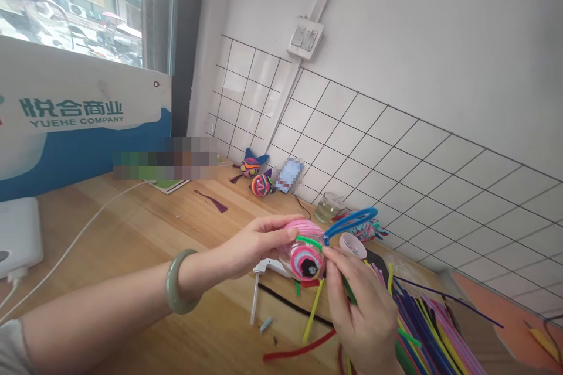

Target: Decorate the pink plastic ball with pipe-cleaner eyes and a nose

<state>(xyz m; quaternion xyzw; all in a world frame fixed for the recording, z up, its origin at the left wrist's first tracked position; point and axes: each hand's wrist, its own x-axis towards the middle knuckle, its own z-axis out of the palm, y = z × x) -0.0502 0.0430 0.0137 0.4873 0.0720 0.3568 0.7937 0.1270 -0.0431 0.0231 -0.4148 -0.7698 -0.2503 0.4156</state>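
My left hand [259,243], a pale green bangle [173,281] on its wrist, grips a clear ball [287,255] from the left, thumb and fingers on its upper side. Pink pipe cleaners [308,226] cover the ball's top, and a round eye [307,263] of pink, pale blue and black coils faces me. A blue pipe-cleaner loop [352,221] sticks out at the upper right. Along the ball, above the eye, lies a green pipe cleaner [309,241]. At its right end my right hand [363,307] is closed in a pinch, thumb and forefinger against the ball.
Many coloured pipe cleaners [433,328] lie at right. A white glue gun [270,266] is partly hidden behind the ball. Farther back are two finished colourful figures [263,183], a phone [289,174], a glass jar [329,206] and a tassel [215,203]. A white cable [83,240] crosses the left.
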